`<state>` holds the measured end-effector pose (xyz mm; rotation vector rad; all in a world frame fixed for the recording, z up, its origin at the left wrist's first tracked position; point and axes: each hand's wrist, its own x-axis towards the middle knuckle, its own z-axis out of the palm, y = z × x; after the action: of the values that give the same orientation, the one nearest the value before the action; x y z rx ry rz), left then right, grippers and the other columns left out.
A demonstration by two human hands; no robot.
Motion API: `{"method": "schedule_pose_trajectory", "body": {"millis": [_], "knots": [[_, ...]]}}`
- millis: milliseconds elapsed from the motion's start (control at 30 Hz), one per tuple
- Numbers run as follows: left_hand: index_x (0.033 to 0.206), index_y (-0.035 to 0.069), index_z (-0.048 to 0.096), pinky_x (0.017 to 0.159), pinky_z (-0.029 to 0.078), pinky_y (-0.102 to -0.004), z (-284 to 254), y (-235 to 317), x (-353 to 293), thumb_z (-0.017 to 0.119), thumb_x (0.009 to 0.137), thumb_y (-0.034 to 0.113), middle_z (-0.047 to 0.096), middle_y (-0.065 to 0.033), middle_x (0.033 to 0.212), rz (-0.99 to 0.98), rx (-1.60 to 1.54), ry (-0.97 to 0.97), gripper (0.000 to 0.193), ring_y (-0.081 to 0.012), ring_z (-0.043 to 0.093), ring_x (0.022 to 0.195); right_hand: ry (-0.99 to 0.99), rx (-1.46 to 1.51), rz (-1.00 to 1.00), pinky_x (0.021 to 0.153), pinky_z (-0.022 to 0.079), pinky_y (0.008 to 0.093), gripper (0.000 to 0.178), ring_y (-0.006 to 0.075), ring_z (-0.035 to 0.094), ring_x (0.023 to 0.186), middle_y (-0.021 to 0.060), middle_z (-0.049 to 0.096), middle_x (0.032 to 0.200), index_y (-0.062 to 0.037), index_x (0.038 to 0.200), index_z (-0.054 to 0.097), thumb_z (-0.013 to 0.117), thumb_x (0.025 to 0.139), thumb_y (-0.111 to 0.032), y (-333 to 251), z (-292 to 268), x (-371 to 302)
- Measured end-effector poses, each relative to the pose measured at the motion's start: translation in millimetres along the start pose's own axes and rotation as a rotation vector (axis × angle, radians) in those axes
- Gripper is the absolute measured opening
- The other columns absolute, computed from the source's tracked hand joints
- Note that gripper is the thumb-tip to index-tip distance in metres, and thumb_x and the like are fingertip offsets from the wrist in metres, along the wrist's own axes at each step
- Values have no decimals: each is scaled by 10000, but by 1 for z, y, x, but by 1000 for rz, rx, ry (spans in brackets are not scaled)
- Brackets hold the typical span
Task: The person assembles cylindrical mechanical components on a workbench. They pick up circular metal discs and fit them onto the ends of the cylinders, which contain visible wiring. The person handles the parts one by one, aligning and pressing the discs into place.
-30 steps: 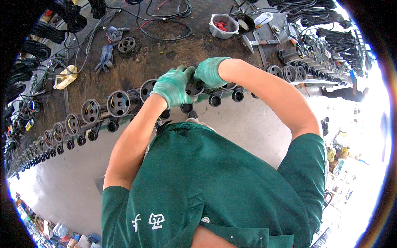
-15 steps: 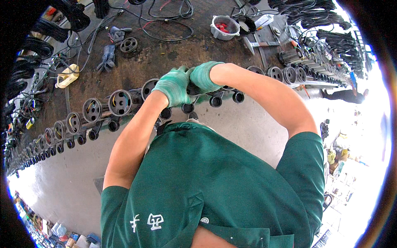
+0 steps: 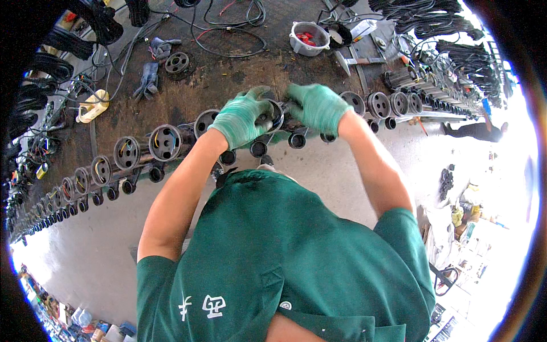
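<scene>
Both my hands wear green gloves and work over a row of round dark housings at the bench's near edge. My left hand (image 3: pixel 245 118) is closed round the left side of one round housing (image 3: pixel 278 118), its fingers curled over the rim. Just right of that housing is my right hand (image 3: pixel 320 111), apart from its rim, with blurred fingers bent toward it. Whether those fingers hold anything small is hidden. To the left stands another housing (image 3: pixel 205 122) with holes in its face; to the right is a similar housing (image 3: pixel 353 102).
On the brown bench (image 3: pixel 228 85) lie a hammer (image 3: pixel 367 61), a grey glove (image 3: pixel 148 80), a loose round disc (image 3: pixel 177 62) and a pale yellow jug (image 3: pixel 93 106). A grey bowl (image 3: pixel 308 50) holds red pieces. Black cable bundles (image 3: pixel 421 23) line the far side. Another person (image 3: pixel 478 132) is far right.
My right hand has drawn back to the right, off the housing and away from my left hand, uncovering the housing's right rim. My left hand stays nearly where it was.
</scene>
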<state>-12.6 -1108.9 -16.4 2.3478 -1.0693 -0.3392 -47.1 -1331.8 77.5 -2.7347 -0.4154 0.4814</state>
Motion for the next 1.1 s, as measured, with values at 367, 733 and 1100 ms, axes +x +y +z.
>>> {"method": "schedule_pose_trajectory", "body": {"millis": [367,733,1100], "knots": [[1280,79,650,1115,468,-483,-9,22,24,778,820,180,539,-207,1490,3,14,-158,488,-421,557,1315,303,595,238,894,556,475,594,402,701,1054,218,718,1149,-73,1469,389,677,963,-191,0,133,-25],[1226,88,724,1120,470,-469,1,15,26,783,818,153,528,-198,1516,17,55,-108,417,-411,561,1315,358,826,295,938,552,396,636,293,691,1101,174,696,1237,-61,1539,330,659,996,-103,-2,172,-20],[1189,67,742,1161,418,-483,5,19,25,758,864,145,446,-233,1581,-7,46,-167,335,-467,488,1370,364,1129,251,1043,498,339,678,205,611,1216,115,622,1354,-57,1550,334,678,968,-3,5,190,-16]]}}
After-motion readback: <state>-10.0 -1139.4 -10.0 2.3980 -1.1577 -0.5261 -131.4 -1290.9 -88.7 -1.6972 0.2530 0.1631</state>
